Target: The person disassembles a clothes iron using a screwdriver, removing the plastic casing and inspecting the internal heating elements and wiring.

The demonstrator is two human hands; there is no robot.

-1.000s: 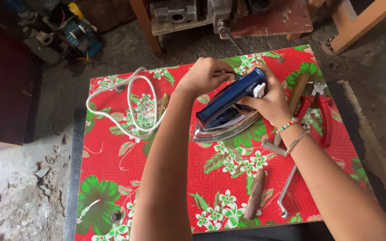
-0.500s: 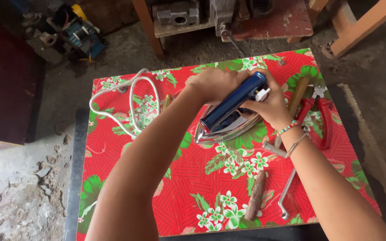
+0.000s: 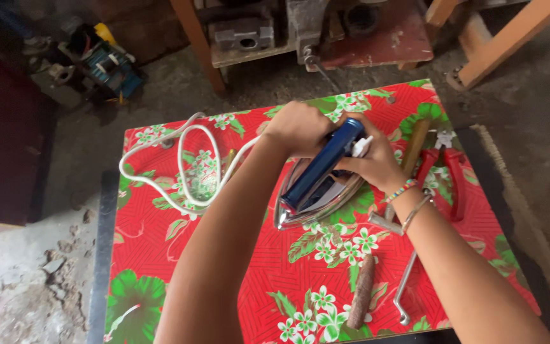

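An electric iron point(image 3: 316, 185) with a blue handle and a shiny metal base lies on a table covered by a red floral cloth point(image 3: 249, 267). My left hand point(image 3: 297, 130) reaches across and grips the rear end of the iron. My right hand point(image 3: 370, 159) holds the iron at the back of its handle, by a small white part. The iron's white cord point(image 3: 183, 165) loops over the left side of the table.
To the right of the iron lie red-handled pliers point(image 3: 447, 172), a wooden-handled tool point(image 3: 413, 150), a bent metal rod point(image 3: 405, 286) and a rusty cylindrical piece point(image 3: 362, 291). Beyond the table stand a wooden bench with metal parts point(image 3: 249, 35) and a power tool point(image 3: 106, 64).
My hands have shifted a little on the iron's rear end, and my left arm has swung lower across the table. The iron has tilted slightly.
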